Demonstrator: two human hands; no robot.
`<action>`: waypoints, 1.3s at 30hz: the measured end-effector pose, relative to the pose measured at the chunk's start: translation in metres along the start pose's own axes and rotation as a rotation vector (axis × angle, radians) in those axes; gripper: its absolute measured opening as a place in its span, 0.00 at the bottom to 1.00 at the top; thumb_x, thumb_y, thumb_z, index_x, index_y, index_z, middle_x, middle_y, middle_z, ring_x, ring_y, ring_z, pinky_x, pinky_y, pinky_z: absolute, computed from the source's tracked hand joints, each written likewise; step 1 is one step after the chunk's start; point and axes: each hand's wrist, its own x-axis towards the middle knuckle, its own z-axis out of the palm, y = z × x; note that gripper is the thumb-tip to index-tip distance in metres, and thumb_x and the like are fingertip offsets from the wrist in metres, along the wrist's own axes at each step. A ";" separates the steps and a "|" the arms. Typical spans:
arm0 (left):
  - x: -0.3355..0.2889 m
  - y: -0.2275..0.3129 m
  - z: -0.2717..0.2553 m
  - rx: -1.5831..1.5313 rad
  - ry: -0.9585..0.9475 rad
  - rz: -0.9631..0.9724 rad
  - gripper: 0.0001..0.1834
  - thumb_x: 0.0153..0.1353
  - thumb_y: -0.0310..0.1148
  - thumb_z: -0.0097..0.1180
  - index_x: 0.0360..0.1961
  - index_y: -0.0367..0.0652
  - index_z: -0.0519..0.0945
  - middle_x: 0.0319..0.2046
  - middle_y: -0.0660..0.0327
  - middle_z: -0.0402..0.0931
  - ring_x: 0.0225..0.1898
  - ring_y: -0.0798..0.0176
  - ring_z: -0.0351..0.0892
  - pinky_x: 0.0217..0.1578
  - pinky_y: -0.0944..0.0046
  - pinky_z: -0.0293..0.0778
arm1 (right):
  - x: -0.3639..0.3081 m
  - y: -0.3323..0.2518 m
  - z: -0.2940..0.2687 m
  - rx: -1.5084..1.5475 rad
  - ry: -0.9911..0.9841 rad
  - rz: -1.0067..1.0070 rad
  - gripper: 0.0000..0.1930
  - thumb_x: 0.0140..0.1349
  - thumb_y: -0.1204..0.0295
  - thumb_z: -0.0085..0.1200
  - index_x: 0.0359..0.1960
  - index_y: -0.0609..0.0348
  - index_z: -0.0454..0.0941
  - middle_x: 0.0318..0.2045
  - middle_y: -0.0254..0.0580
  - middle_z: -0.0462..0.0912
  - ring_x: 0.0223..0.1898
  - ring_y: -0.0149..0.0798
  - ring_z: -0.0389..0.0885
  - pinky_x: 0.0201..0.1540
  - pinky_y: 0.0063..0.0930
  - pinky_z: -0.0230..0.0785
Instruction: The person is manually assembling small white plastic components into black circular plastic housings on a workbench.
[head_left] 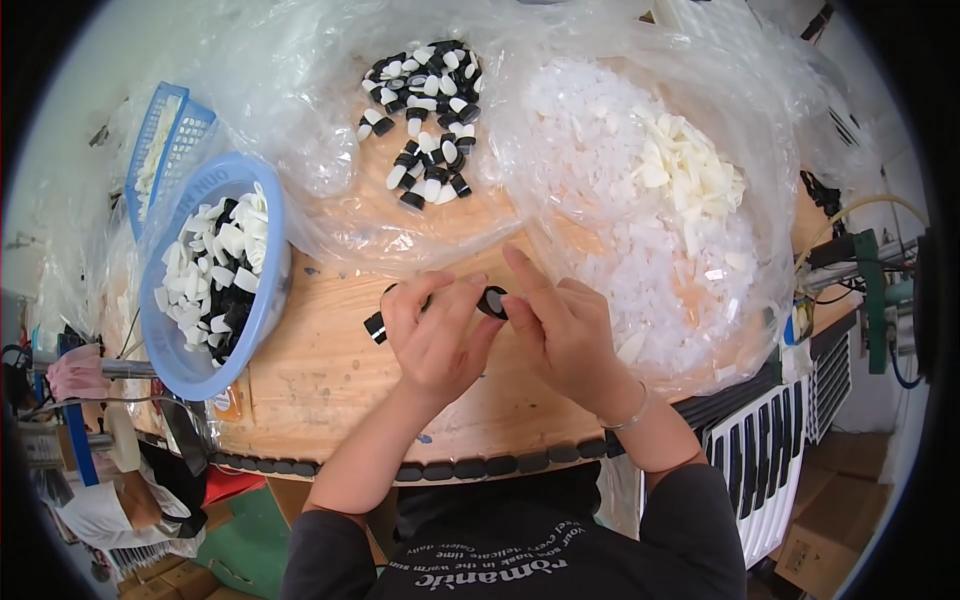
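Observation:
Between my two hands, over the near middle of the table, is a small black round cap point(492, 302) with a greyish disc face. The fingers of my left hand point(435, 335) are curled against its left side. From the right, the thumb of my right hand point(570, 340) presses on the cap, with the index finger raised above it. A black-and-white capped piece point(376, 327) lies on the wood beside my left fingers, partly covered by them. Another dark piece behind those fingers is mostly hidden.
A blue basin point(278, 300) of white and black pieces stands left, beside a blue basket point(135, 215). Capped pieces point(425, 85) are piled at the back. Clear plastic sheeting point(310, 120) surrounds them and holds white flat pieces point(690, 170) at right. Another person point(130, 505) is at lower left.

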 end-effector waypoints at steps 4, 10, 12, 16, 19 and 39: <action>0.000 0.000 -0.001 -0.003 0.010 0.025 0.24 0.40 0.29 0.69 0.43 0.37 0.81 0.34 0.61 0.80 0.40 0.55 0.75 0.39 0.58 0.62 | 0.002 -0.006 -0.002 -0.110 -0.023 -0.021 0.24 0.62 0.71 0.55 0.58 0.69 0.70 0.19 0.38 0.75 0.16 0.36 0.68 0.21 0.30 0.61; 0.002 0.000 -0.003 -0.068 0.013 -0.098 0.25 0.39 0.28 0.70 0.44 0.37 0.81 0.34 0.60 0.80 0.40 0.55 0.75 0.40 0.59 0.63 | 0.006 -0.003 -0.001 0.152 -0.060 0.023 0.25 0.67 0.65 0.49 0.62 0.63 0.67 0.34 0.42 0.79 0.32 0.36 0.76 0.32 0.27 0.67; 0.002 -0.002 -0.005 -0.083 0.019 -0.111 0.26 0.38 0.27 0.70 0.44 0.37 0.81 0.34 0.60 0.80 0.40 0.55 0.75 0.40 0.60 0.63 | 0.005 0.004 -0.003 0.646 -0.049 0.410 0.21 0.68 0.66 0.47 0.60 0.62 0.70 0.39 0.41 0.80 0.41 0.32 0.77 0.39 0.25 0.68; 0.005 -0.001 -0.006 -0.144 0.003 -0.092 0.27 0.36 0.23 0.70 0.44 0.35 0.80 0.37 0.58 0.81 0.42 0.54 0.74 0.42 0.60 0.67 | 0.000 0.018 -0.004 0.974 -0.288 0.558 0.18 0.68 0.67 0.48 0.55 0.64 0.74 0.45 0.39 0.80 0.44 0.29 0.76 0.43 0.24 0.67; 0.006 -0.002 -0.007 -0.124 0.018 -0.058 0.28 0.36 0.27 0.70 0.45 0.37 0.81 0.36 0.60 0.80 0.41 0.55 0.75 0.41 0.60 0.64 | 0.002 0.011 -0.005 1.079 -0.353 0.601 0.16 0.67 0.69 0.49 0.51 0.66 0.77 0.46 0.42 0.80 0.44 0.29 0.76 0.46 0.24 0.68; 0.004 -0.004 -0.003 -0.099 0.009 0.026 0.26 0.37 0.29 0.70 0.43 0.36 0.81 0.33 0.60 0.80 0.39 0.54 0.75 0.39 0.58 0.64 | 0.004 0.007 -0.004 1.034 -0.316 0.692 0.13 0.64 0.79 0.53 0.49 0.68 0.76 0.41 0.37 0.80 0.43 0.26 0.77 0.48 0.22 0.72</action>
